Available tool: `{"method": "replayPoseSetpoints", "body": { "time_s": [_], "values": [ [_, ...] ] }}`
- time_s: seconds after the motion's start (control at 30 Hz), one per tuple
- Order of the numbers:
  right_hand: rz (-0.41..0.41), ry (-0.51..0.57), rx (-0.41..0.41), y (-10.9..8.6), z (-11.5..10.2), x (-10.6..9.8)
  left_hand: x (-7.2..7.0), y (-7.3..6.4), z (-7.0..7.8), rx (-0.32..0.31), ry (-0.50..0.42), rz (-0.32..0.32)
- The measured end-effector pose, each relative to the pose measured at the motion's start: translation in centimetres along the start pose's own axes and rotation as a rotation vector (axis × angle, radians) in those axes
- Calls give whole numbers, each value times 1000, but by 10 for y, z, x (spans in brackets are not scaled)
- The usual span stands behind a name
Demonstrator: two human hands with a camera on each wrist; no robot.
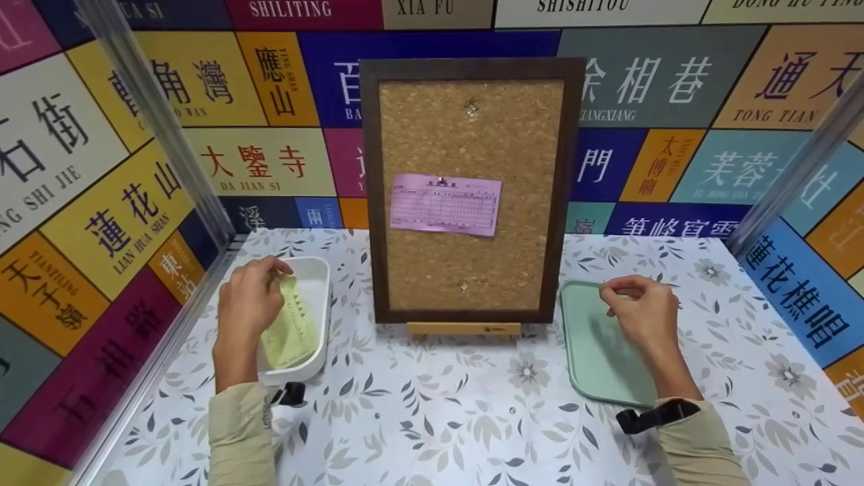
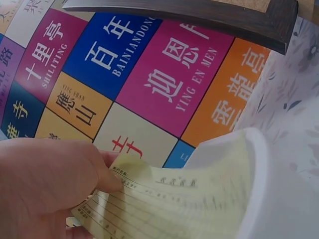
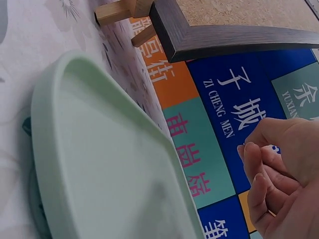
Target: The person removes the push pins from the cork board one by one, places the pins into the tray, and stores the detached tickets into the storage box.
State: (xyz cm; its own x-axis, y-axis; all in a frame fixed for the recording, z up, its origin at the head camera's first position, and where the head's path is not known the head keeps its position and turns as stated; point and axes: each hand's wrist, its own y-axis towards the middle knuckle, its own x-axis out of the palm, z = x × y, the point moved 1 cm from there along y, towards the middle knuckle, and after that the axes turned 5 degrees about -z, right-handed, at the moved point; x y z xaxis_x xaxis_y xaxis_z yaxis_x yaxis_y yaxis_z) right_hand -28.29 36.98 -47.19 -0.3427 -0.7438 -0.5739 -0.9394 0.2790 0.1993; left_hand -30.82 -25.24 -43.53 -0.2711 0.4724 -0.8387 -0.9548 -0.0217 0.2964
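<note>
Your left hand (image 1: 248, 297) pinches the yellow slip (image 1: 293, 331) by one end, remainder over white tub (image 1: 316, 366). Your right hand (image 1: 646, 310): fingers curled, can't tell if holding anything.

Pale yellow paper slip (image 1: 293, 331), printed in dark ink: ruled lines, with small characters near one end. Upper end pinched by the left hand (image 1: 250, 293), thumb on the printed face. Sheet bowed along its length rather than flat (the curve shows best from the left wrist). Lies within the outline of the white tray (image 1: 314, 277), lower end toward the tray's near side. Print partly blurred; wording of the lines too small to read.
</note>
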Motion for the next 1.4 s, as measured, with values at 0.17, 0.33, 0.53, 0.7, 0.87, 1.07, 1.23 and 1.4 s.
{"method": "replayPoseSetpoints", "body": {
  "time_s": [0.17, 0.33, 0.53, 0.7, 0.87, 1.07, 1.23, 1.4],
  "values": [
    [-12, -12, 15, 1, 2, 1, -2, -3, -6, -8, 30, -62],
    [-30, -29, 28, 1, 5, 1, 3, -3, -7, -19, 29, -131],
    [-67, -31, 68, 2, 10, 3, 16, 0, -9, -6, 46, -124],
    [-93, -37, 80, 2, 15, 5, 25, 2, -11, -13, 30, -138],
    [-117, -45, 75, 2, 20, 9, 32, 1, -12, 2, -30, -157],
    [-151, -68, 61, 1, 25, 10, 39, 2, -15, 72, -96, -164],
    [-172, -122, 44, 0, 30, 12, 42, 2, -16, 50, -96, -200],
    [-193, -155, 54, 1, 33, 13, 43, 2, -17, 12, -85, -223]
  ]
}}
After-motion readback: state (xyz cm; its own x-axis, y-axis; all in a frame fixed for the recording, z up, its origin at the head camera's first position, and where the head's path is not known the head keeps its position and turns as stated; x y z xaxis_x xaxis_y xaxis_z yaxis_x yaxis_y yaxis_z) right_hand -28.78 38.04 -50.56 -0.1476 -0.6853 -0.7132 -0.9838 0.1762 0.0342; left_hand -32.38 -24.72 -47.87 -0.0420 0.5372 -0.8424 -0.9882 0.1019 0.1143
